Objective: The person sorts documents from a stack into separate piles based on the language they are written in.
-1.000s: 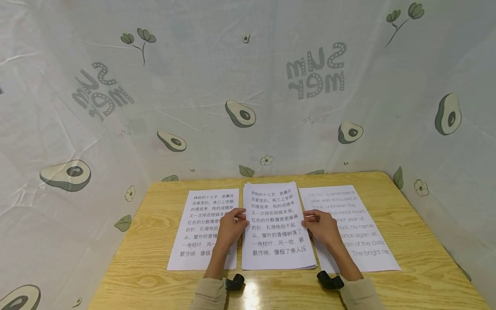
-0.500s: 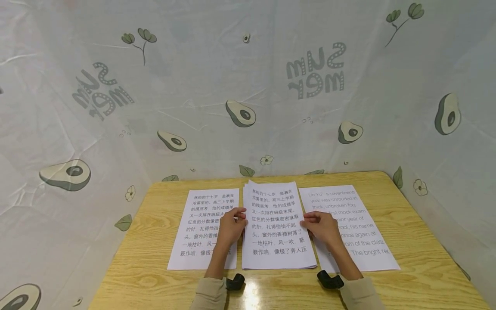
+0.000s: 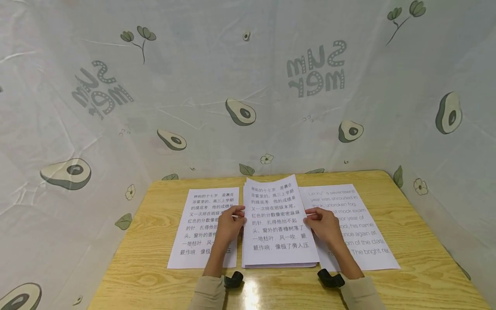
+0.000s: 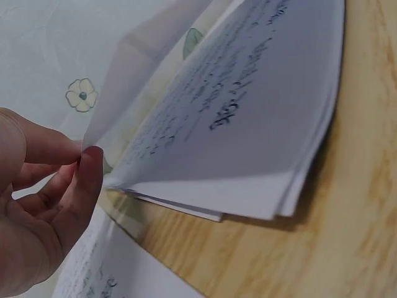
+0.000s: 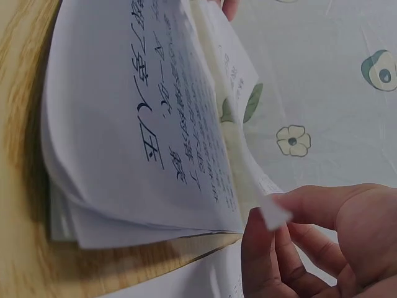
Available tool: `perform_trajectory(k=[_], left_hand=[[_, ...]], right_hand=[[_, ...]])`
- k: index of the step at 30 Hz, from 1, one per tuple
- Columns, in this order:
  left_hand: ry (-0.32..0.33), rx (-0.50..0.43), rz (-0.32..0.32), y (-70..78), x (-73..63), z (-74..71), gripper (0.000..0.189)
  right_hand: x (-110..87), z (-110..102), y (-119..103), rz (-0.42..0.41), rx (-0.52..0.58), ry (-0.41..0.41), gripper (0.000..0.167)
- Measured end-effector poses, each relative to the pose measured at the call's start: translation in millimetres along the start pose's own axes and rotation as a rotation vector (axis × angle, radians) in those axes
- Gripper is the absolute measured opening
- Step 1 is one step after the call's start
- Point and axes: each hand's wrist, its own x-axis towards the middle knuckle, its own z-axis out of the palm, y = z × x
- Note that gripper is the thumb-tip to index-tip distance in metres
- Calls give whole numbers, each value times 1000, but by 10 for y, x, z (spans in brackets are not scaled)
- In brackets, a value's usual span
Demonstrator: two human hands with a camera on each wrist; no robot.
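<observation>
A sheet of paper [image 3: 275,224] printed with large Chinese characters lies uppermost in the middle, raised and curving up at its far end. My left hand [image 3: 229,224] pinches its left edge between thumb and fingers; in the left wrist view that hand [image 4: 46,192] holds the thin edge at the fingertips. On the opposite side my right hand [image 3: 325,226] pinches the right edge, and the right wrist view shows the hand [image 5: 316,242] gripping a bent corner of paper. Beneath the raised sheet is a stack of paper [image 4: 248,180] with slightly uneven edges.
To the left lies another sheet with Chinese text [image 3: 207,202], partly under my left forearm. An English-printed sheet [image 3: 360,241] lies on the right, partly covered by my right hand. All rest on a wooden table [image 3: 139,241], with a patterned cloth [image 3: 201,77] behind.
Both hands have raised the middle sheet slightly. Its far edge now curves higher, and its near edge has lifted, showing more of the stack below. The side sheets have not moved.
</observation>
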Motion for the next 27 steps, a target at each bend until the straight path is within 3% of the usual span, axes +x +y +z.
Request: perform_trajectory(k=[11,27], left_hand=[[-16,-140,-1,52,-4,-82,41],[-5,-143,-16,-27,-1,-198,41]], right_hand=[[-42,-63,-41,28,130,-41,35],[-77,21,-116,58,225,-91,36]])
